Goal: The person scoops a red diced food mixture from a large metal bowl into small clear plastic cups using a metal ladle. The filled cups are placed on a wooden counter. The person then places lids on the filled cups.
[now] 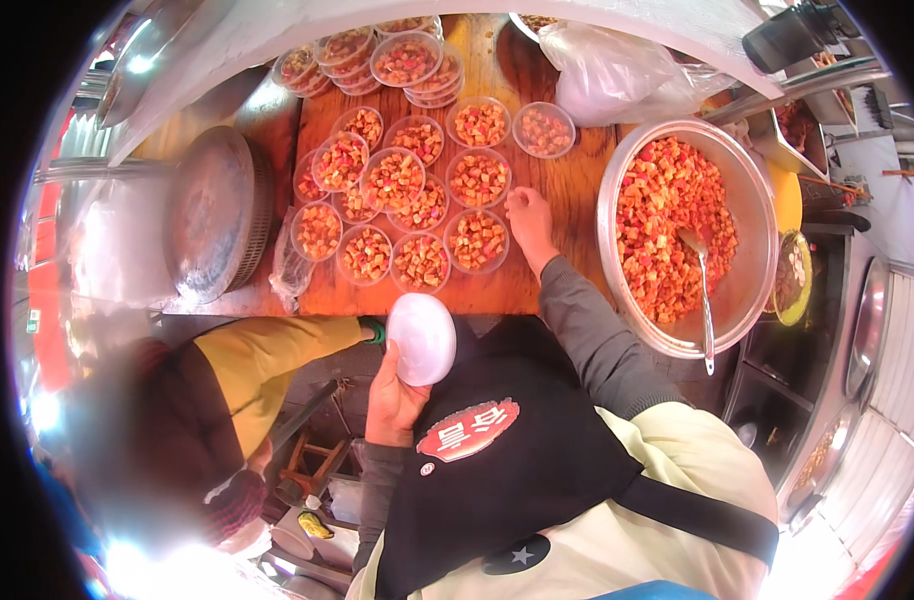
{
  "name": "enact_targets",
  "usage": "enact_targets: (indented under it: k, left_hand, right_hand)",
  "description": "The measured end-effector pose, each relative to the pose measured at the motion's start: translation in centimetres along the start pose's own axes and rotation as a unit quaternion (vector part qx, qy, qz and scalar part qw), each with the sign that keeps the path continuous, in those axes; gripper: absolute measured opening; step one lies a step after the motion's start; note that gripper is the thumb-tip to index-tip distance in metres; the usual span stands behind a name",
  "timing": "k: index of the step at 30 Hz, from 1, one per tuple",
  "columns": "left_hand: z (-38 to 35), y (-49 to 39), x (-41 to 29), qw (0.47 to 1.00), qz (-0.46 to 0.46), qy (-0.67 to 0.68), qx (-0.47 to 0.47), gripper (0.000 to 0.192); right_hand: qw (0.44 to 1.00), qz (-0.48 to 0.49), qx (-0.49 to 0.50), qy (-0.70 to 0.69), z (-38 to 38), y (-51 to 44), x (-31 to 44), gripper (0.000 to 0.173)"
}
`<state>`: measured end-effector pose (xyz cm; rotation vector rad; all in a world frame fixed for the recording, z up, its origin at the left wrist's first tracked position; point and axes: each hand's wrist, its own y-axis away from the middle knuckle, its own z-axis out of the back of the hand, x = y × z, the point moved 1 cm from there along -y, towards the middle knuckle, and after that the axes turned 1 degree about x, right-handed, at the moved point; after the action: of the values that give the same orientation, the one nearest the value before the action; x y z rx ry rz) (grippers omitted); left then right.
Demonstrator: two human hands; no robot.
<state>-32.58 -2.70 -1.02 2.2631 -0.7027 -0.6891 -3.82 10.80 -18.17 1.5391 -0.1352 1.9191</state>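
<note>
My left hand (pixel 397 405) grips a stack of round, whitish plastic lids (pixel 422 339) in front of my black apron. My right hand (pixel 530 219) is over the wooden table (pixel 562 292), fingers curled, with nothing visible in them. It is just right of a clear round plastic tub (pixel 479 178) filled with red-orange diced food. Several similar tubs (pixel 419 261) stand grouped to its left, some resting on others. One tub (pixel 544 130) beyond my hand looks hazy on top, as if lidded. A large metal basin (pixel 749 292) of the same diced food stands at right, with a metal spoon (pixel 704 300) in it.
Stacked filled tubs (pixel 408 60) stand at the back. A clear plastic bag (pixel 614 71) lies behind the basin. At left are a round metal-topped basket (pixel 213 214) and crumpled plastic (pixel 290 262). Another person (pixel 254 375) in a yellow sleeve is close on my left.
</note>
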Motion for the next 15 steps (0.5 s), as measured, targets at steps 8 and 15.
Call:
enact_targets:
  k: [8, 15]
  left_hand:
    - [1.4, 0.8, -4.7, 0.998, -0.034, -0.040, 0.037, 0.046]
    - [1.2, -0.3, -4.5, 0.996, -0.013, -0.070, 0.049, 0.044]
  right_hand:
    - [0.995, -0.077, 0.045, -0.040, -0.9, -0.4, 0.1, 0.032]
    - [0.992, -0.089, -0.084, 0.023, 3.1, -0.8, -3.7, 0.033]
